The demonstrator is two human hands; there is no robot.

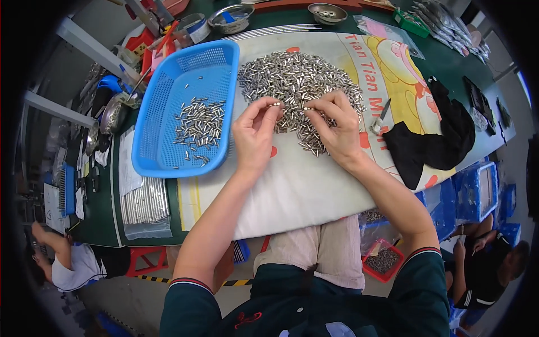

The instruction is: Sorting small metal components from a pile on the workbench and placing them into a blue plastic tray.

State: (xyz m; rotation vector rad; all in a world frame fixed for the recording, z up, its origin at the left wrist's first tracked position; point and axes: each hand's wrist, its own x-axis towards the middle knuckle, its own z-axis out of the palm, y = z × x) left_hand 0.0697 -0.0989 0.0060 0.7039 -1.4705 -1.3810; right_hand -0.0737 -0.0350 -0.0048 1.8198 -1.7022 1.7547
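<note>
A large heap of small shiny metal pins (297, 73) lies spread on a pale printed cloth (292, 196). Over the heap's near left side, my left hand (256, 135) pinches a small metal pin (275, 104) between thumb and fingertips. My right hand (338, 126) hovers at the near right part of the heap, its thumb and forefinger closed on another small metal pin (306, 108). The two hands are a short gap apart. Left of them stands a blue perforated plastic basket (163, 112) with a smaller pile of the same pins (199, 126) inside.
A knife (384, 109) and a black cloth (432, 143) lie to the right. Metal bowls (327, 13) stand at the back. Bagged metal rods (145, 202) lie front left. Below are blue crates (474, 191) and a red bin (384, 261). Other people sit at both sides.
</note>
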